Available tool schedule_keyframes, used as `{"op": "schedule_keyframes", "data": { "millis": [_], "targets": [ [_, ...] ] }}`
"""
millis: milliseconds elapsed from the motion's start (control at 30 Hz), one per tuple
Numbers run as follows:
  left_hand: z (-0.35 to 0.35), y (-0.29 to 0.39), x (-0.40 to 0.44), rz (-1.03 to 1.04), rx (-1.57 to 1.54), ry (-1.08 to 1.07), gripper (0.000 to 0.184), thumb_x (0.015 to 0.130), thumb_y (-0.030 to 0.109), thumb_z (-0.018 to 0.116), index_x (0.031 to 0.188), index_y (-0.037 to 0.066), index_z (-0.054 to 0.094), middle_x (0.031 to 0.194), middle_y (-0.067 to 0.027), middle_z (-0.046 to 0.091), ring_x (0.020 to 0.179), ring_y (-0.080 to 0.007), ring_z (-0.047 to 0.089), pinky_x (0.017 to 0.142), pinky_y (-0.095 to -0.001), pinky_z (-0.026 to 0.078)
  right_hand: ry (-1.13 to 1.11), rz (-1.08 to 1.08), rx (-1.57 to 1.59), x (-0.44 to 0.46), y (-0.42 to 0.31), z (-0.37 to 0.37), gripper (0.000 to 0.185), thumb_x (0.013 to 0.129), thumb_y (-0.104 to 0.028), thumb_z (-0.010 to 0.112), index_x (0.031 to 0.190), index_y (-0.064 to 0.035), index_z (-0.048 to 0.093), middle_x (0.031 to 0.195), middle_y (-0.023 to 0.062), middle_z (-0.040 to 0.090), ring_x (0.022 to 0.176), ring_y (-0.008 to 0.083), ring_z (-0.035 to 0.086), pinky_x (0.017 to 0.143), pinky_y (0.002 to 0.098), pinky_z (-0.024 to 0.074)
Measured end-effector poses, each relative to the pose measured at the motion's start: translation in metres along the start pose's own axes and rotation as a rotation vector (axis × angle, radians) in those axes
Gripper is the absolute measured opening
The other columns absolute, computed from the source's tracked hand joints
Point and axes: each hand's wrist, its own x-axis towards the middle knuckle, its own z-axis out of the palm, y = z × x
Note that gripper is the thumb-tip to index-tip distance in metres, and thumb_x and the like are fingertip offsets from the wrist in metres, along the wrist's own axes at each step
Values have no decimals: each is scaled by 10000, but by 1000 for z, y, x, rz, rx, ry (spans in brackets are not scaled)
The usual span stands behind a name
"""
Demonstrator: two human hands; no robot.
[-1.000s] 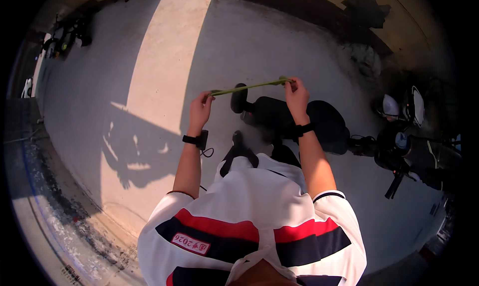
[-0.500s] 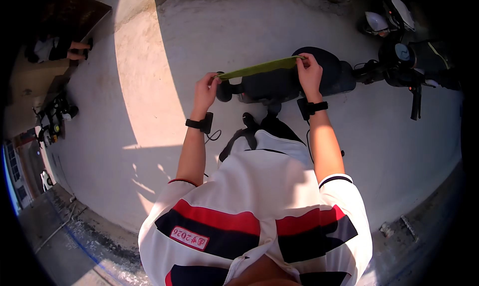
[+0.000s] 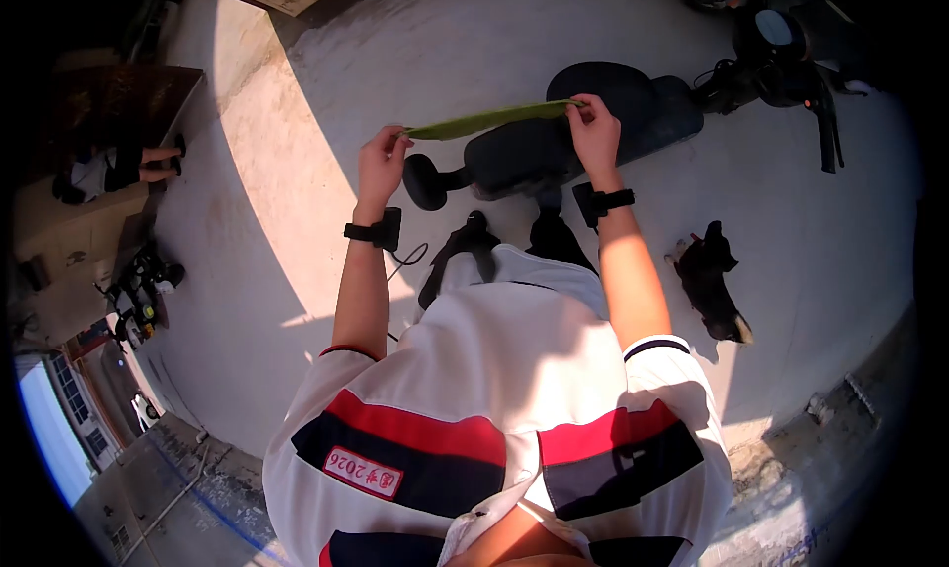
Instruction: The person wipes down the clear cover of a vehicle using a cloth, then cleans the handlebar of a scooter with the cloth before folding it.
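Observation:
A long, flat green strip (image 3: 484, 121), seemingly a leaf or a piece of cloth, is stretched between my two hands in front of me. Its left end is pinched in the fingers of my left hand (image 3: 384, 172). The fingers of my right hand (image 3: 596, 140) grip the other end, slightly higher in the view. Each wrist wears a black strap with a small box. Behind and below the strip lies the black seat of a parked scooter (image 3: 524, 158).
The scooter's handlebar (image 3: 825, 122) is at the upper right. A black dog (image 3: 708, 282) stands on the concrete floor (image 3: 633, 369) to the right. Another person (image 3: 114, 170) is at the far left, above parked vehicles (image 3: 143, 290).
The view has turned, and the dog has come into it. The strip, thin and edge-on a second ago, now shows more of its flat side. Both hands still hold its ends.

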Motion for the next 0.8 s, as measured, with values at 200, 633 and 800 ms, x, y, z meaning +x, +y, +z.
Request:
{"op": "schedule_keyframes", "data": {
  "millis": [200, 633, 800],
  "targets": [
    [-9, -21, 34, 100, -28, -121, 162, 962, 99, 589, 1067, -15, 636, 848, -117, 731, 821, -155, 707, 721, -266, 524, 103, 21, -84, -15, -9, 6, 131, 858, -139, 705, 964, -64, 684, 724, 104, 689, 654, 223, 693, 609, 318, 529],
    [-60, -98, 86, 230, -185, -318, 153, 957, 114, 592, 1042, -5, 637, 825, -98, 734, 775, -155, 713, 663, -269, 513, 326, 126, -209, -92, -68, 78, 125, 861, -136, 690, 962, -62, 684, 730, 106, 693, 660, 230, 693, 619, 317, 533],
    [-69, -104, 82, 222, -168, -419, 153, 963, 100, 582, 1047, -19, 628, 830, -92, 728, 803, -128, 697, 684, -250, 502, 386, 167, -207, -117, -78, 83, 123, 854, -133, 690, 959, -70, 687, 736, 102, 698, 664, 229, 694, 621, 325, 537]
  ]
}}
